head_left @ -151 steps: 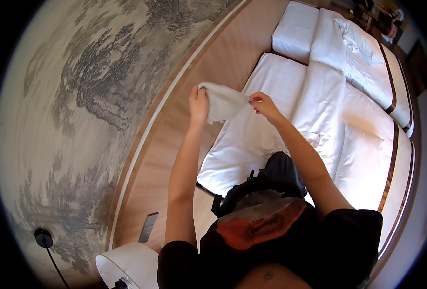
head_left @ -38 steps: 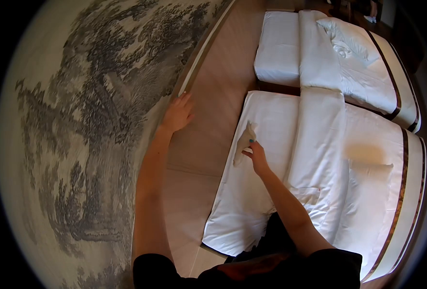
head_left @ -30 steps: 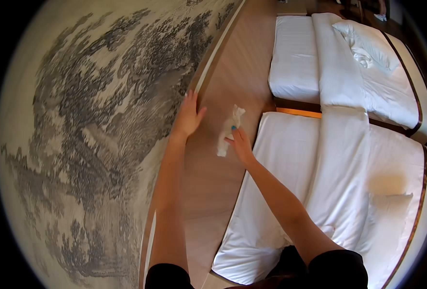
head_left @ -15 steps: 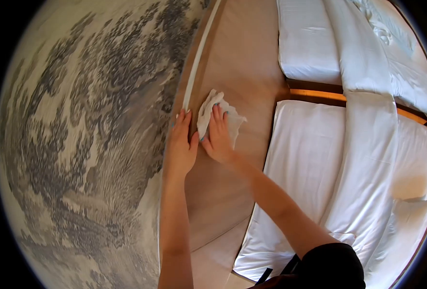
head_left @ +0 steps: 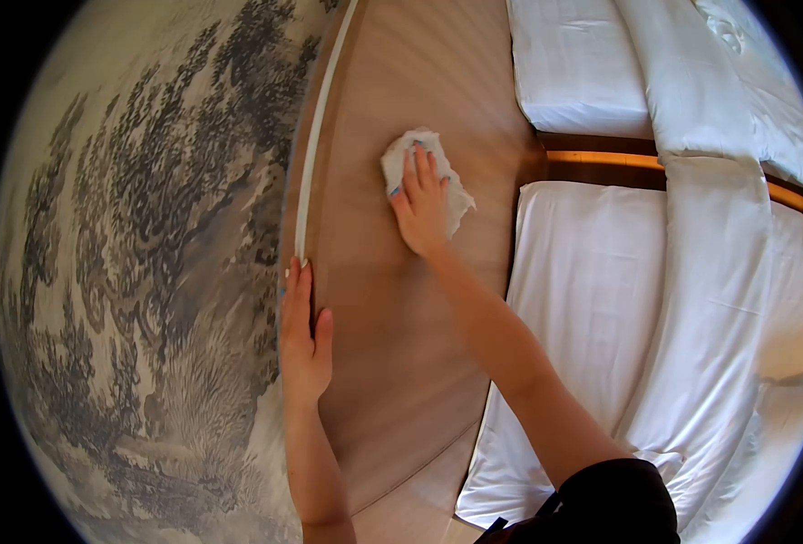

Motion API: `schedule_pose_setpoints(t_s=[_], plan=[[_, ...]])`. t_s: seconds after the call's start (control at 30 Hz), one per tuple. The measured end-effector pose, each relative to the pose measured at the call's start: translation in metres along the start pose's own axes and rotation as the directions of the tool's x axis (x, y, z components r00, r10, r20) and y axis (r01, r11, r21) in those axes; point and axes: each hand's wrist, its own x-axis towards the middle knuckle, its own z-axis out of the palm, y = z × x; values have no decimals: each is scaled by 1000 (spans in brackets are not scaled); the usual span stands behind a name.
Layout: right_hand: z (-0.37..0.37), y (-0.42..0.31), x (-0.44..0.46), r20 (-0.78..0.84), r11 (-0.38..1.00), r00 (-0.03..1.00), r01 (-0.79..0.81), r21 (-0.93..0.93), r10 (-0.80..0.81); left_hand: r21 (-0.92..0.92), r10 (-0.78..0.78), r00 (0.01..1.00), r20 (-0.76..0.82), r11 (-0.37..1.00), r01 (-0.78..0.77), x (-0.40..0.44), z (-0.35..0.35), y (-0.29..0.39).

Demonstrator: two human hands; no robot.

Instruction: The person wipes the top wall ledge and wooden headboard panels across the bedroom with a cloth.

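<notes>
Pressed flat beneath my right hand (head_left: 422, 204), a white cloth (head_left: 460, 199) lies against the brown panel (head_left: 392, 344). The cloth spreads out past my fingertips and to the right of the hand. My left hand (head_left: 306, 340) rests on the panel's edge with its thumb apart from the fingers and nothing in it. Its fingertips touch the lower end of the visible pale strip (head_left: 315, 136) that runs along this edge.
A grey and cream patterned wall (head_left: 147, 272) fills the left side. To the right is a bed with a white sheet (head_left: 583, 281), with a second white bed (head_left: 583, 72) beyond it. An orange-lit strip (head_left: 601, 158) shows in the gap between them.
Earlier the cloth was held up between both hands, then bunched in my right hand; now it lies spread on the panel. Since the last frame my right hand moved up, my left hand down and left.
</notes>
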Motion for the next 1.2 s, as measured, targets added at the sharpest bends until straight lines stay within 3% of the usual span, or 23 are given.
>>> schedule_pose_setpoints(t_s=[0.13, 0.27, 0.4, 0.5, 0.53, 0.57, 0.6, 0.67, 0.83, 0.93, 1.03, 1.07, 1.13, 1.17, 1.2], plan=[[7, 90, 7, -18, 980, 980, -198, -27, 198, -16, -28, 999, 18, 999, 29, 2, 2, 2], [0, 164, 10, 28, 895, 898, -434, -101, 438, -18, -24, 999, 31, 1000, 24, 4, 3, 3], [-1, 173, 17, 39, 871, 874, -486, 67, 485, -1, -26, 999, 30, 1000, 26, 3, 3, 0], [6, 160, 12, 30, 960, 960, -279, 35, 278, -7, -2, 1000, 32, 1000, 3, 3, 3, -2], [12, 146, 15, -23, 999, 999, -44, 16, 44, -4, -5, 999, 33, 1000, 5, 3, 2, -2], [21, 127, 9, -55, 996, 994, 89, -23, -90, -6, -6, 999, 32, 1000, 6, 3, 2, -1], [18, 84, 5, -85, 973, 970, 221, -69, -227, -12, -3, 1000, 30, 1000, 3, 3, 3, -1], [-3, -4, -9, 1, 951, 955, 297, -89, -298, -26, -12, 1000, 19, 1000, 12, 2, 4, -2], [-17, -73, -77, 119, 909, 901, 413, 54, -416, -66, -26, 1000, -8, 997, 26, -1, 6, -7], [-26, -77, -141, 182, 934, 919, 324, 152, -349, -70, -15, 1000, -9, 997, 14, 0, 6, -6], [-29, -65, -192, 234, 948, 924, 269, 169, -304, 143, 69, 998, -10, 987, -67, 0, 9, 8], [-28, -60, -204, 215, 943, 927, 268, 197, -308, 309, 124, 992, 18, 943, -124, 0, 12, 18], [-31, -54, -206, 213, 936, 921, 281, 213, -325, 621, 214, 954, 211, 724, -300, -1, 17, 31], [-32, -53, -208, 217, 934, 919, 281, 221, -328, 727, 224, 922, 317, 567, -388, -2, 20, 34], [-33, -52, -208, 205, 930, 919, 290, 227, -336, 756, 209, 922, 325, 529, -386, -2, 25, 35]])
